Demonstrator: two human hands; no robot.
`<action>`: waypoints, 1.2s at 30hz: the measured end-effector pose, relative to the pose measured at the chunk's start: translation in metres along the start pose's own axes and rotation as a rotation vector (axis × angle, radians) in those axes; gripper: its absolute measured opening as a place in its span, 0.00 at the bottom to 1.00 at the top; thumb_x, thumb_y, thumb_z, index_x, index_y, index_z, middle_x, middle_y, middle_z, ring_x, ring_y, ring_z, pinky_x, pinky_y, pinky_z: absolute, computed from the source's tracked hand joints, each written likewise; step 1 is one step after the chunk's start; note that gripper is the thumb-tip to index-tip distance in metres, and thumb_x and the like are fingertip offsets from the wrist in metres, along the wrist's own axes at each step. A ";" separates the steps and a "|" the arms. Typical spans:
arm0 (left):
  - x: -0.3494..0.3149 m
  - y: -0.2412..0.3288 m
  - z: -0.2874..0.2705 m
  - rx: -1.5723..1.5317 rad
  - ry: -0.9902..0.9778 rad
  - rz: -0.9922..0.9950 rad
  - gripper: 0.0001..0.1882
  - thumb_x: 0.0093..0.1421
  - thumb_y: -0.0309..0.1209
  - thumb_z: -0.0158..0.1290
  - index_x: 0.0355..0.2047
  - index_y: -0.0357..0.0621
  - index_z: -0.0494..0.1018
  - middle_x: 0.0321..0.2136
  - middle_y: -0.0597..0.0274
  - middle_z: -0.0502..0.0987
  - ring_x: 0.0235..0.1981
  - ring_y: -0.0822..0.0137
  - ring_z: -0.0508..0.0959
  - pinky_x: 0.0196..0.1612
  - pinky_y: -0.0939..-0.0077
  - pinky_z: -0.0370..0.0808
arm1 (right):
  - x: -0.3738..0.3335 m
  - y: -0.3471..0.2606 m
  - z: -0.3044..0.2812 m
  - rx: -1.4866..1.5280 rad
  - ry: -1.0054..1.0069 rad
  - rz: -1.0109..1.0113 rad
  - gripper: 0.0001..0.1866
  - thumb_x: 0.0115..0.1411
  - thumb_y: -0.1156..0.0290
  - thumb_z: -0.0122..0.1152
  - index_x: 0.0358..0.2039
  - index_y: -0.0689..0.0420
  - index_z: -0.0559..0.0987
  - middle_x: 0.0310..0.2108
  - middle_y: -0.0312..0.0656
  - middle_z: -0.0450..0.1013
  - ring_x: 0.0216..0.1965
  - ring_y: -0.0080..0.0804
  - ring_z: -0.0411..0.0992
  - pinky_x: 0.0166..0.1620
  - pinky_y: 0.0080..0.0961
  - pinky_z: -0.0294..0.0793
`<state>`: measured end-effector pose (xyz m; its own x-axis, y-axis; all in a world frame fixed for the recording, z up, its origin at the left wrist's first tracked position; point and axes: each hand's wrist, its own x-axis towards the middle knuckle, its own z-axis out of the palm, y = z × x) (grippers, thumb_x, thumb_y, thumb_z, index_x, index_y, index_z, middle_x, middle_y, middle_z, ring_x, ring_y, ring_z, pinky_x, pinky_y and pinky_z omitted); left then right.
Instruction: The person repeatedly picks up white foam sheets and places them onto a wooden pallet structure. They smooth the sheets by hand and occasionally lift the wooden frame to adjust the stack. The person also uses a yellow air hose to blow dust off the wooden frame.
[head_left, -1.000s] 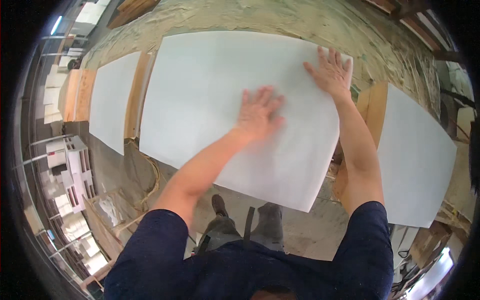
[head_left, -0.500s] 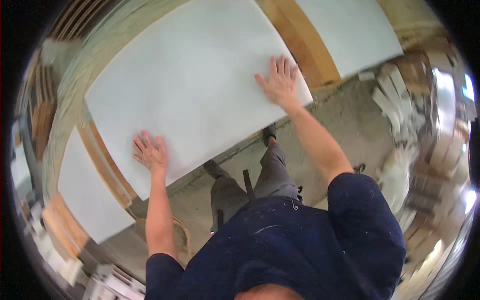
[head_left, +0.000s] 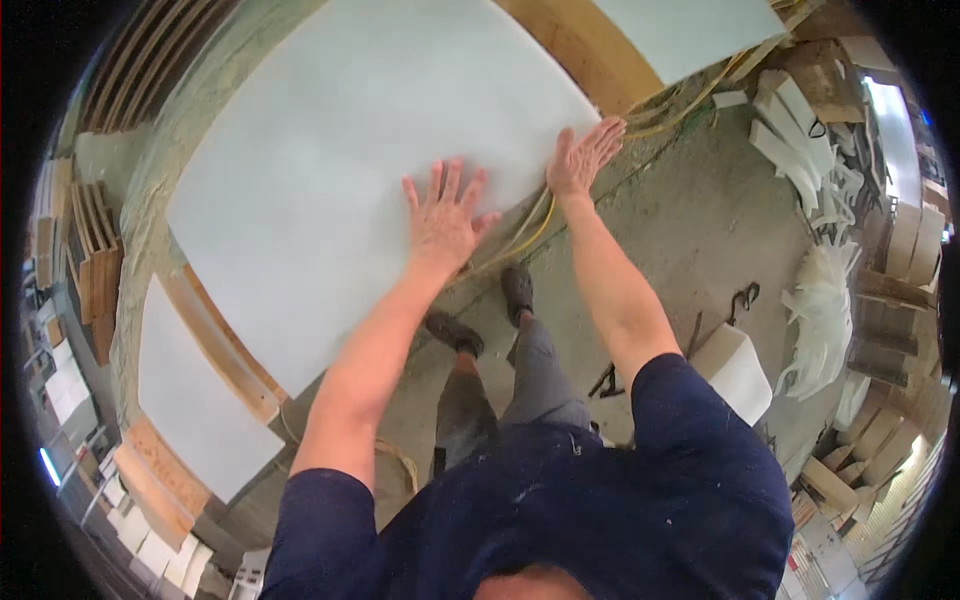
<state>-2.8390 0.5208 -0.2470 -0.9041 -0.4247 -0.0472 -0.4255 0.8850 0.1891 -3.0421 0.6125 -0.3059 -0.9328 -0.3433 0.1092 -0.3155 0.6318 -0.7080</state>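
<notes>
Flanking white sheet (head_left: 330,190): 2 panels (head_left: 200,390), wooden strips (head_left: 585,50).

A head-worn fisheye camera looks steeply down from close above the two hands (head_left: 443,228).

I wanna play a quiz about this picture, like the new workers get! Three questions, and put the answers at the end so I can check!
1. True or false: the left hand is spread open over the large white panel.
2. Pick one. The person's shirt is: A) red, B) dark blue, C) yellow.
3. Fill the gap with "middle" or "edge": the right hand is at the ____ of the large white panel.

Key: 1: true. 2: B. 3: edge.
</notes>
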 end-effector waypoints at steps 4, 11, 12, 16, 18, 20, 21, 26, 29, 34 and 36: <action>-0.028 -0.020 -0.004 -0.032 -0.039 0.008 0.34 0.60 0.51 0.48 0.64 0.59 0.55 0.66 0.58 0.51 0.67 0.55 0.49 0.64 0.38 0.38 | -0.041 -0.025 -0.001 0.109 -0.004 0.077 0.50 0.62 0.37 0.29 0.64 0.70 0.31 0.67 0.60 0.24 0.69 0.50 0.20 0.67 0.44 0.18; -0.161 -0.112 -0.020 0.082 -0.046 0.018 0.34 0.57 0.51 0.51 0.63 0.59 0.58 0.65 0.60 0.53 0.66 0.57 0.52 0.64 0.39 0.42 | -0.083 -0.035 0.040 -0.035 0.004 -0.079 0.54 0.59 0.32 0.27 0.64 0.69 0.30 0.67 0.61 0.25 0.69 0.52 0.21 0.66 0.47 0.17; -0.183 -0.129 -0.022 0.080 -0.045 0.024 0.34 0.57 0.50 0.51 0.62 0.57 0.58 0.65 0.59 0.53 0.66 0.56 0.52 0.64 0.39 0.43 | -0.078 -0.042 0.036 -0.044 0.000 -0.067 0.54 0.59 0.31 0.25 0.64 0.69 0.30 0.67 0.61 0.25 0.69 0.52 0.22 0.66 0.46 0.17; -0.280 -0.196 -0.031 0.089 -0.074 0.047 0.34 0.56 0.48 0.53 0.62 0.54 0.59 0.65 0.57 0.54 0.66 0.55 0.53 0.64 0.40 0.43 | -0.091 -0.065 0.029 -0.055 0.005 0.009 0.52 0.60 0.33 0.25 0.65 0.69 0.33 0.68 0.59 0.26 0.69 0.47 0.20 0.66 0.45 0.16; -0.317 -0.224 -0.038 0.097 -0.139 0.042 0.35 0.56 0.47 0.54 0.62 0.54 0.59 0.65 0.56 0.54 0.66 0.54 0.53 0.64 0.40 0.43 | -0.130 -0.081 0.032 -0.154 -0.011 0.037 0.49 0.62 0.36 0.25 0.65 0.70 0.35 0.68 0.58 0.25 0.69 0.46 0.19 0.66 0.45 0.16; -0.343 -0.250 -0.045 0.107 -0.139 0.052 0.35 0.55 0.48 0.54 0.62 0.57 0.59 0.64 0.58 0.54 0.66 0.55 0.53 0.64 0.40 0.43 | -0.195 -0.128 0.053 -0.289 -0.098 -0.081 0.46 0.64 0.39 0.25 0.64 0.70 0.34 0.68 0.58 0.25 0.69 0.45 0.19 0.66 0.46 0.15; -0.361 -0.260 -0.042 0.104 -0.116 0.064 0.35 0.54 0.49 0.54 0.62 0.59 0.59 0.64 0.59 0.55 0.66 0.57 0.54 0.64 0.40 0.43 | -0.244 -0.155 0.062 -0.363 -0.174 -0.188 0.46 0.65 0.41 0.25 0.64 0.70 0.33 0.68 0.57 0.25 0.69 0.45 0.19 0.66 0.46 0.15; -0.372 -0.268 -0.045 0.081 -0.110 0.054 0.35 0.54 0.45 0.55 0.62 0.62 0.58 0.65 0.60 0.53 0.67 0.60 0.52 0.63 0.32 0.36 | -0.317 -0.211 0.095 -0.441 -0.348 -0.166 0.47 0.63 0.38 0.31 0.66 0.66 0.37 0.69 0.54 0.27 0.70 0.44 0.21 0.66 0.45 0.15; -0.365 -0.257 -0.073 0.096 -0.280 0.050 0.33 0.60 0.53 0.45 0.63 0.62 0.56 0.66 0.62 0.50 0.67 0.62 0.49 0.62 0.30 0.33 | -0.319 -0.215 0.082 -0.411 -0.416 -0.042 0.47 0.63 0.38 0.32 0.66 0.65 0.38 0.69 0.54 0.29 0.70 0.43 0.23 0.66 0.45 0.16; -0.300 -0.276 -0.136 -0.178 -0.453 -0.127 0.33 0.62 0.57 0.37 0.58 0.47 0.65 0.54 0.51 0.71 0.56 0.56 0.69 0.63 0.40 0.46 | -0.261 -0.216 0.052 0.172 0.097 0.464 0.43 0.65 0.41 0.30 0.65 0.66 0.43 0.68 0.55 0.41 0.69 0.47 0.38 0.68 0.43 0.35; -0.266 -0.291 -0.137 -0.312 -0.168 -0.118 0.31 0.62 0.53 0.42 0.51 0.37 0.70 0.45 0.46 0.76 0.49 0.52 0.74 0.57 0.52 0.62 | -0.213 -0.200 0.040 0.602 0.229 0.794 0.43 0.65 0.41 0.31 0.65 0.67 0.44 0.67 0.54 0.45 0.68 0.46 0.42 0.67 0.42 0.42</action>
<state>-2.4691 0.3506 -0.1547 -0.8542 -0.4602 -0.2419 -0.5185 0.7201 0.4611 -2.7736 0.5318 -0.2153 -0.8651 0.2035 -0.4585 0.4896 0.1433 -0.8601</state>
